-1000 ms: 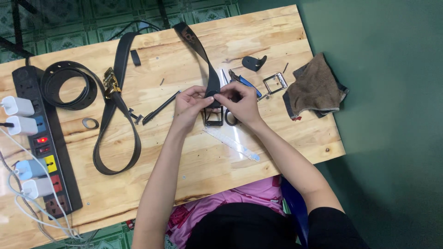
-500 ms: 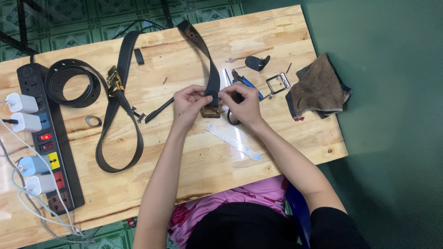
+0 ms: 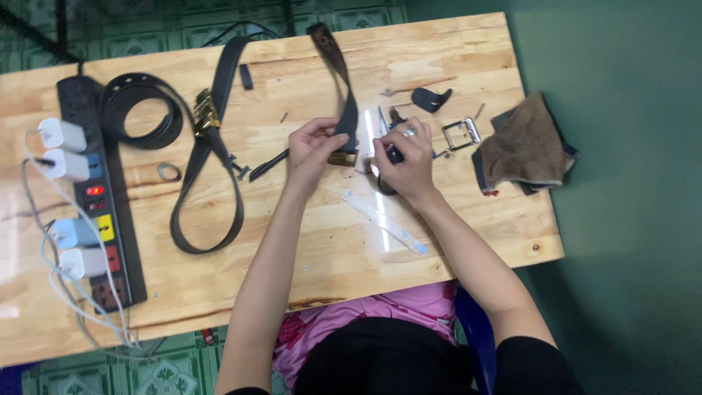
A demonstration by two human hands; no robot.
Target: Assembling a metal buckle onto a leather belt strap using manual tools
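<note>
The left hand point(image 3: 313, 146) pinches a dark strap point(image 3: 342, 80) just above its brass-coloured buckle point(image 3: 342, 158), at centre frame. This grip holds the strap end steady and slightly raised off the wooden surface point(image 3: 307, 241), so the buckle is exposed to the other hand. The strap runs up from the pinch toward the upper centre of the frame; it is flat, matte and appears to be leather.

The right hand point(image 3: 406, 157) is closed on a small dark tool point(image 3: 393, 153) held close beside the buckle. The tool's type cannot be told, since the fingers cover most of it.

A second belt point(image 3: 208, 190) lies in a long loop left of centre, with a coiled belt point(image 3: 139, 117) in the upper left. A black power strip point(image 3: 102, 197) with white plugs runs down the left edge. A bare silver buckle point(image 3: 461, 133) and a folded brown cloth point(image 3: 523, 146) lie at right. A clear ruler point(image 3: 384, 219) rests below the hands.
</note>
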